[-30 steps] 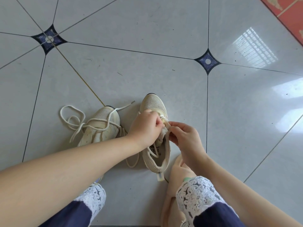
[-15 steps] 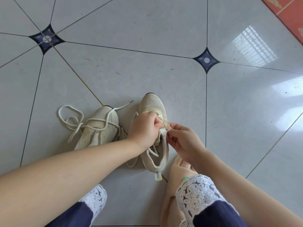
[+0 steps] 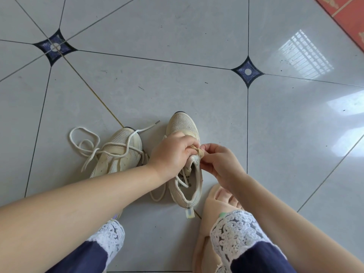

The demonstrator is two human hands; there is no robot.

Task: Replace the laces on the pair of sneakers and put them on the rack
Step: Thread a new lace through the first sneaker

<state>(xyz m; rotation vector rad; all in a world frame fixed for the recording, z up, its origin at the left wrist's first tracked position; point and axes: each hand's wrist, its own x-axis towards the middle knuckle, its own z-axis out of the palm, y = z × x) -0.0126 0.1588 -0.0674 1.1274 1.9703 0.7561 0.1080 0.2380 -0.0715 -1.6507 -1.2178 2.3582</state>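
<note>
Two beige mesh sneakers stand side by side on the tiled floor, toes pointing away from me. The left sneaker (image 3: 122, 152) has a cream lace (image 3: 84, 142) partly threaded, its loose loops spilling onto the floor to the left. Over the right sneaker (image 3: 185, 186), my left hand (image 3: 173, 154) grips the tongue area with curled fingers. My right hand (image 3: 218, 164) pinches the tan eyelet flap (image 3: 199, 151) at the sneaker's right side. A cream lace (image 3: 182, 180) hangs into the shoe's opening. Its eyelets are hidden by my hands.
Glossy grey floor tiles (image 3: 197, 91) with dark blue diamond insets spread ahead and to the right. A red tiled strip (image 3: 348, 16) runs along the top right corner. My knees in navy trousers with white lace trim and my sandalled foot (image 3: 214, 203) sit near the shoes.
My right hand has risen slightly and closed in on the flap beside my left hand. The sneakers stay in place.
</note>
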